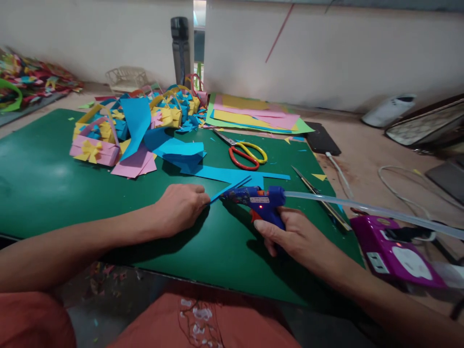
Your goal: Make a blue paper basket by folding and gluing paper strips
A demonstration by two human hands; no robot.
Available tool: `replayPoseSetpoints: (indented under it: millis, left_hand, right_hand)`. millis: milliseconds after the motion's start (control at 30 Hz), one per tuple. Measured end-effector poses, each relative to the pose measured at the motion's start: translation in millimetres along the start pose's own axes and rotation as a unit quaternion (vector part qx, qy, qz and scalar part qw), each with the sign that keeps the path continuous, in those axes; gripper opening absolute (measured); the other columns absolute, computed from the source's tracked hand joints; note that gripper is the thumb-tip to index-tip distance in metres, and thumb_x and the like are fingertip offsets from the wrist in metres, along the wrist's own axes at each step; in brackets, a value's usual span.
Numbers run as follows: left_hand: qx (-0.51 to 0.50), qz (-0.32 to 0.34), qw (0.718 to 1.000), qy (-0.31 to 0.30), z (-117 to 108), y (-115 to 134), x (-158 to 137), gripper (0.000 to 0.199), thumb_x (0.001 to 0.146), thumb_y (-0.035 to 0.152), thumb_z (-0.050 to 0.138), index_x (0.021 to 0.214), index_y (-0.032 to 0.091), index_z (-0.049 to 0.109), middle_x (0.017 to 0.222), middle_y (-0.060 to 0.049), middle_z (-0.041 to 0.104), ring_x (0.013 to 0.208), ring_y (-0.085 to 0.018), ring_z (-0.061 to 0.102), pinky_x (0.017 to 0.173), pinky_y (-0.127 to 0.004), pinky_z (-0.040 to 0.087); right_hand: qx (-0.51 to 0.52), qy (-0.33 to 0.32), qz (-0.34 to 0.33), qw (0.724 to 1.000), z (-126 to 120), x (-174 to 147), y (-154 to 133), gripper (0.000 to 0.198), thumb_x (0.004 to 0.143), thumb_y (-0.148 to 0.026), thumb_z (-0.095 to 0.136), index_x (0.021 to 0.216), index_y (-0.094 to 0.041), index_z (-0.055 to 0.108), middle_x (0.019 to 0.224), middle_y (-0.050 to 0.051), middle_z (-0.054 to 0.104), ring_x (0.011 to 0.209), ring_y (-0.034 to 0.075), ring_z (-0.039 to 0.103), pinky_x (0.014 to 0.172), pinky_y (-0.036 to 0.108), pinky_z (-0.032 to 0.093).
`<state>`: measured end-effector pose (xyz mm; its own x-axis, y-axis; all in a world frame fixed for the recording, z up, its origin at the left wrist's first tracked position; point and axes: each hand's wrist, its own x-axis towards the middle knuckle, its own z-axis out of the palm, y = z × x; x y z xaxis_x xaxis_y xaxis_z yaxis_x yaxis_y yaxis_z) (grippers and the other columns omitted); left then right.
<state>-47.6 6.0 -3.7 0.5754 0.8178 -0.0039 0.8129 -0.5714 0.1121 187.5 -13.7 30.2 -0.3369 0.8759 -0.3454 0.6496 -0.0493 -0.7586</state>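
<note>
Blue strip (226, 189) juts from pinching left hand (185, 207), beside nozzle (226, 195) of glue gun (269, 211) clamped in right hand (293, 236).

Over the mat (47, 186), the gun (268, 205) in my right hand (299, 237) points left, its nozzle by the strip (227, 190) in my left hand (181, 209). Behind the gun lie the scissors (236, 144); right of them, near the mat's edge, the knife (320, 198). Baskets (94, 151) stand back left, a bottle (180, 29) behind; sheets (253, 116) lie to their right.
</note>
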Motion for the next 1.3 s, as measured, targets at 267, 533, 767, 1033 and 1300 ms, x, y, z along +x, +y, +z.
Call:
replayPoseSetpoints:
  millis: [267, 533, 767, 1033, 1300]
  left_hand:
    - [0.035, 0.058, 0.996, -0.049, -11.0, 11.7, -4.5, 0.036, 0.094, 0.034, 0.028, 0.092, 0.018, 0.06, 0.082, -0.005, 0.056, 0.069, -0.016, 0.053, 0.052, -0.025, 0.032]
    - [0.038, 0.143, 0.989, -0.027, -10.5, 1.1, 9.2, 0.038, 0.095, 0.033, 0.03, 0.079, 0.016, 0.061, 0.085, -0.006, 0.058, 0.078, -0.018, 0.052, 0.067, -0.029, 0.041]
    - [-0.016, 0.21, 0.976, 0.057, -2.1, -16.8, 31.3, 0.025, 0.09, 0.026, 0.043, 0.077, 0.015, 0.061, 0.098, -0.008, 0.06, 0.088, -0.018, 0.051, 0.072, -0.029, 0.044]
    - [0.003, 0.242, 0.969, 0.054, 6.6, -15.9, 35.7, 0.03, 0.089, 0.024, 0.043, 0.114, 0.012, 0.055, 0.132, -0.011, 0.05, 0.123, -0.027, 0.04, 0.1, -0.04, 0.037]
    - [0.004, 0.233, 0.972, -0.024, 7.7, -14.1, 37.2, 0.042, 0.091, 0.021, 0.033, 0.132, 0.012, 0.039, 0.146, -0.013, 0.032, 0.137, -0.029, 0.023, 0.105, -0.05, 0.028]
  right_hand:
    - [-0.05, 0.079, 0.02, 0.995, -18.7, 0.2, 22.9, 0.047, 0.078, -0.053, 0.049, 0.045, -0.02, 0.052, 0.051, 0.002, 0.057, 0.05, 0.013, 0.051, 0.055, 0.027, 0.038]
    - [-0.015, 0.165, -0.021, 0.986, -25.4, 5.4, 14.2, 0.039, 0.078, -0.051, 0.051, 0.052, -0.021, 0.052, 0.048, 0.001, 0.058, 0.051, 0.014, 0.052, 0.059, 0.028, 0.039]
    - [0.088, 0.187, -0.057, 0.977, -22.1, 20.6, 14.8, 0.03, 0.075, -0.048, 0.059, 0.072, -0.019, 0.056, 0.046, -0.004, 0.054, 0.045, 0.012, 0.05, 0.052, 0.026, 0.038]
    - [0.199, 0.193, -0.053, 0.959, -25.6, 23.0, 28.4, 0.032, 0.069, -0.048, 0.067, 0.074, -0.019, 0.053, 0.048, -0.006, 0.052, 0.041, 0.01, 0.049, 0.045, 0.024, 0.038]
    - [0.3, 0.139, -0.044, 0.943, -17.9, 20.7, 16.9, 0.036, 0.066, -0.049, 0.071, 0.065, -0.018, 0.052, 0.051, -0.004, 0.055, 0.044, 0.009, 0.053, 0.046, 0.021, 0.044]
